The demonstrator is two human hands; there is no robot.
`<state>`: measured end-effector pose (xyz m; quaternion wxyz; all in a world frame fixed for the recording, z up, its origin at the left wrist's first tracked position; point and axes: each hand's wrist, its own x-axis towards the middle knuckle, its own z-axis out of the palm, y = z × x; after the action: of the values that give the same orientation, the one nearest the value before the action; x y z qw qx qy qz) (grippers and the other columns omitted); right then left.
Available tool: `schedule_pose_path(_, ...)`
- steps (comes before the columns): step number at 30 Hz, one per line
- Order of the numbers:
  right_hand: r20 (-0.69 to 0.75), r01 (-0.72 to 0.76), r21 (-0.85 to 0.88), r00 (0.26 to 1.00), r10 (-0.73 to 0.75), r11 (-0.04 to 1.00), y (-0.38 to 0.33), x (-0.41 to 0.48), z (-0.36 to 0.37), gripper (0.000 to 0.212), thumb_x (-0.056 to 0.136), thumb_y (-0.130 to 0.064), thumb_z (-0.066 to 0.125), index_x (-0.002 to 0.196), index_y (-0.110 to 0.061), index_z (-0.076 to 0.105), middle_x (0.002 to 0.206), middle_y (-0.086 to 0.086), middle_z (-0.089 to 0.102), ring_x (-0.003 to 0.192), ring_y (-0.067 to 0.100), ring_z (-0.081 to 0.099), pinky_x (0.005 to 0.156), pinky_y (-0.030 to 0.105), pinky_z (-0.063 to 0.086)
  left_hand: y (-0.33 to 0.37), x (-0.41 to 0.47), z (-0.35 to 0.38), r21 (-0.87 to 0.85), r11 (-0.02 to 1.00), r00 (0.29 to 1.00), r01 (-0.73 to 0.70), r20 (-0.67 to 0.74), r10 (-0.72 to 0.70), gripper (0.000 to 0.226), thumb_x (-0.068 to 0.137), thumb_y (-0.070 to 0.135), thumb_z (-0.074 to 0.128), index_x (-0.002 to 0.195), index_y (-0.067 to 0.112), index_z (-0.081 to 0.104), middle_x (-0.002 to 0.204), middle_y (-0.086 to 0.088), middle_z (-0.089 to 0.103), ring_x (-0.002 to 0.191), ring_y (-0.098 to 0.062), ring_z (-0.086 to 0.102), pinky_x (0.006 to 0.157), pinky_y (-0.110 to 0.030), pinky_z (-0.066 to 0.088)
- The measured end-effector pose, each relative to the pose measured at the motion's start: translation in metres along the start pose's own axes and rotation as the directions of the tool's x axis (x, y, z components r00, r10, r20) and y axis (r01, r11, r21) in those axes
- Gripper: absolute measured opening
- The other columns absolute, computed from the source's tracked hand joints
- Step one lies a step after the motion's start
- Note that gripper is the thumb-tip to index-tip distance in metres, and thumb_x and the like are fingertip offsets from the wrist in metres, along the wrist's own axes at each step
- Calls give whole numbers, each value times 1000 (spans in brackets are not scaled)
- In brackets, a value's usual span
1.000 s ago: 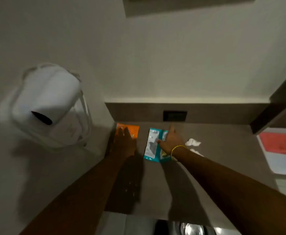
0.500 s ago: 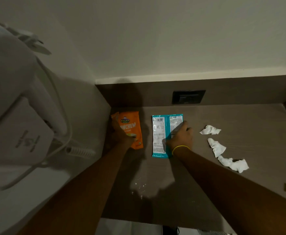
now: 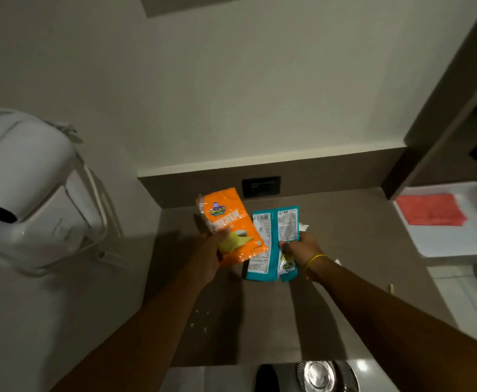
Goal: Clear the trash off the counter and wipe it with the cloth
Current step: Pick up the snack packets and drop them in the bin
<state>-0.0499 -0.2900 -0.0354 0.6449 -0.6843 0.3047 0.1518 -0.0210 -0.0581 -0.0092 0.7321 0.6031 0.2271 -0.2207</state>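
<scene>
Hands reach out over a dark brown counter (image 3: pixel 344 278) in a dim room, seen from above by a camera on the person's head. The left hand (image 3: pixel 207 257) is closed around the lower edge of an orange snack packet (image 3: pixel 231 222), thumb across its front, holding it lifted and tilted above the counter. The right hand (image 3: pixel 299 254), with a yellow band (image 3: pixel 313 260) at the wrist, pinches a teal packet (image 3: pixel 271 241) along its right side; the packet is raised just beside the orange one, printed back facing up. A bit of crumpled white tissue (image 3: pixel 303 227) peeks out behind the teal packet on the counter, and pale crumbs (image 3: pixel 200 318) lie scattered near the front edge. A red cloth (image 3: pixel 431 209) lies flat on a white tray (image 3: pixel 458 241) at the far right, well apart from both hands. A white wall-mounted hair dryer (image 3: pixel 31 190) hangs on the left wall. A dark wall socket (image 3: pixel 260 186) sits in the back panel behind the packets.
</scene>
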Motion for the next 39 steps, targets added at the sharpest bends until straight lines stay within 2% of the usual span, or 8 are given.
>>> schedule_pose_path(9,44,60,163,997,-68,985,41,-126,-142,27,99,-21,62,125,-14,62,116,14,76,95,28,76,74,37,62,-90,-112,135,238,969,985,61,142,-97,45,85,31,87,125,18,72,117,-10,82,105,-35,80,98,-64,60)
schedule_pose_path(13,25,27,241,999,-34,970,99,-175,-192,36,96,-36,65,123,-13,65,112,16,78,96,34,77,84,47,63,-154,-160,171,260,963,978,75,170,-122,45,82,27,90,123,20,73,114,-9,83,104,-34,80,95,-61,62)
schedule_pose_path(17,-6,-34,155,999,35,987,172,-209,-223,42,86,-28,79,124,-15,67,111,12,79,97,32,77,89,54,61,-234,-196,193,369,929,984,26,156,-90,76,63,34,99,129,20,64,118,-6,80,103,-29,79,94,-56,64)
schedule_pose_path(23,-92,-164,73,981,170,984,292,-199,-225,33,90,-15,69,123,-12,68,113,14,76,99,31,74,94,54,59,-355,-210,193,458,883,987,105,58,-147,73,72,30,96,128,15,52,116,3,68,105,-23,69,100,-49,58)
schedule_pose_path(29,-217,-239,-135,954,207,962,416,-120,-197,30,86,-20,73,115,-20,66,99,2,72,79,17,70,54,22,57,-470,-133,166,407,847,937,343,-89,-337,18,106,39,56,105,26,69,110,-10,77,93,-27,73,86,-42,61)
schedule_pose_path(32,-246,-246,-265,952,181,932,473,-67,-179,39,83,-20,77,120,-18,64,105,2,71,93,24,67,82,37,57,-529,-75,151,388,828,911,404,-92,-401,27,108,41,50,107,22,69,114,-14,77,95,-30,73,87,-42,60)
schedule_pose_path(36,-257,-224,-352,957,137,909,538,2,-153,32,92,-17,68,124,-13,62,114,10,72,98,30,68,85,38,53,-599,-3,134,402,825,917,397,-140,-374,42,111,40,44,136,13,63,133,-18,71,94,-26,70,72,-31,53)
schedule_pose_path(39,-236,-179,-428,968,81,886,575,45,-134,36,99,-21,58,135,-14,57,123,11,71,109,33,69,95,44,54,-639,39,129,500,788,933,359,-202,-297,44,113,32,41,152,14,49,146,-17,62,128,-38,63,100,-46,53)
